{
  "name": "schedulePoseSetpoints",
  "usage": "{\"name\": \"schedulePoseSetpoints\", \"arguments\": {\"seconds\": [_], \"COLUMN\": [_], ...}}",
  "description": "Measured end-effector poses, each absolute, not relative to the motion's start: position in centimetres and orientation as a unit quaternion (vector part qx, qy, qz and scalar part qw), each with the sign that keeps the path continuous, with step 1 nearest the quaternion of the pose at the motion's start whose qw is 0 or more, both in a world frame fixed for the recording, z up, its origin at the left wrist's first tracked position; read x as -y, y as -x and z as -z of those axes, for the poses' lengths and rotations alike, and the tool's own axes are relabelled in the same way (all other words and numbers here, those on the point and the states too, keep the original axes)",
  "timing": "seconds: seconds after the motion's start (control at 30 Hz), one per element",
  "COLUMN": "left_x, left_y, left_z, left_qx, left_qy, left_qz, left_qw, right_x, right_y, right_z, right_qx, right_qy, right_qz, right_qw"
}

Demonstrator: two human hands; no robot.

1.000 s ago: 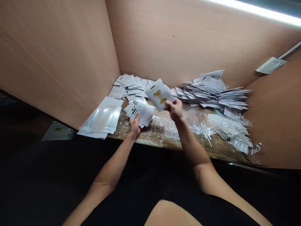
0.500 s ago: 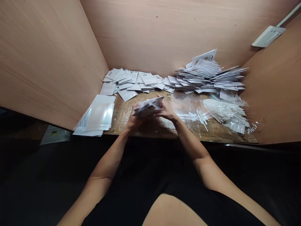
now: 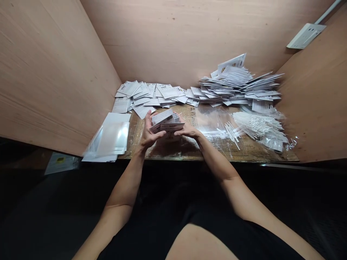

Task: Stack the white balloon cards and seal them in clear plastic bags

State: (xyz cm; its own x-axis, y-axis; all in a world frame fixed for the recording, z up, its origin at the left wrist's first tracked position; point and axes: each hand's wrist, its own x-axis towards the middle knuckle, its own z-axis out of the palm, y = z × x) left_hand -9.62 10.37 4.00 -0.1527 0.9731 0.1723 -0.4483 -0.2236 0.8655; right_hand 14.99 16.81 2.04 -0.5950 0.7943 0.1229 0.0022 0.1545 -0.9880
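Between my two hands is a bundle of white printed packets, raised above the brown work surface. My left hand wraps the bundle's left side, thumb along the near edge. On the right side, my right hand grips it with the thumb in front; its other fingers are mostly hidden behind the packets. The packets stand on edge, fanned at differing angles. Behind them lies a spread row of similar packets, which builds into a tall heap at the right.
Clear plastic sleeves lie at the left front corner. To the right are thin white sticks, some loose, beside a clear plastic bag. Wooden panels enclose the surface; a power socket is mounted at upper right.
The bundle has turned in my hands, so its packet edges now face up. My left hand has shifted slightly left with its thumb now showing. The view has moved a little.
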Motion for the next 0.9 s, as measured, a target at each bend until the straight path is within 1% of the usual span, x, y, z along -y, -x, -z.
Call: {"name": "schedulePoseSetpoints", "arguments": {"seconds": [0.1,0.2,0.3,0.37,0.47,0.53,0.6,0.67,0.77,0.9], "left_x": [-10.1,-10.1,-10.4,-10.5,-10.8,-10.9,-11.0,-11.0,-10.8,-10.1], "left_y": [9.5,9.2,9.2,9.2,9.1,9.0,8.9,8.6,7.9,6.5], "left_z": [-3.9,-3.5,-2.8,-2.2,-1.4,-1.1,-1.0,-1.2,-1.8,-2.6], "left_qx": [-0.348,-0.361,-0.382,-0.396,-0.421,-0.436,-0.439,-0.421,-0.363,-0.299], "left_qy": [-0.412,-0.367,-0.328,-0.349,-0.399,-0.398,-0.361,-0.329,-0.346,-0.353], "left_qz": [-0.667,-0.689,-0.703,-0.7,-0.692,-0.691,-0.7,-0.71,-0.708,-0.718], "left_qw": [0.514,0.511,0.503,0.481,0.431,0.417,0.433,0.459,0.497,0.52], "right_x": [-16.6,-16.3,-16.0,-15.9,-15.8,-15.9,-16.1,-16.7,-17.7,-18.4], "right_y": [-14.4,-14.1,-13.9,-13.7,-14.0,-15.1,-16.6,-17.9,-17.6,-13.5], "right_z": [-1.7,-0.6,1.0,1.9,2.2,1.5,0.2,-1.1,-2.2,-1.7], "right_qx": [0.689,0.71,0.7,0.677,0.653,0.628,0.605,0.608,0.636,0.649], "right_qy": [0.286,0.296,0.341,0.383,0.42,0.403,0.372,0.348,0.343,0.373], "right_qz": [-0.563,-0.515,-0.473,-0.463,-0.48,-0.529,-0.581,-0.593,-0.54,-0.462], "right_qw": [0.356,0.378,0.413,0.424,0.408,0.404,0.398,0.396,0.431,0.476]}}
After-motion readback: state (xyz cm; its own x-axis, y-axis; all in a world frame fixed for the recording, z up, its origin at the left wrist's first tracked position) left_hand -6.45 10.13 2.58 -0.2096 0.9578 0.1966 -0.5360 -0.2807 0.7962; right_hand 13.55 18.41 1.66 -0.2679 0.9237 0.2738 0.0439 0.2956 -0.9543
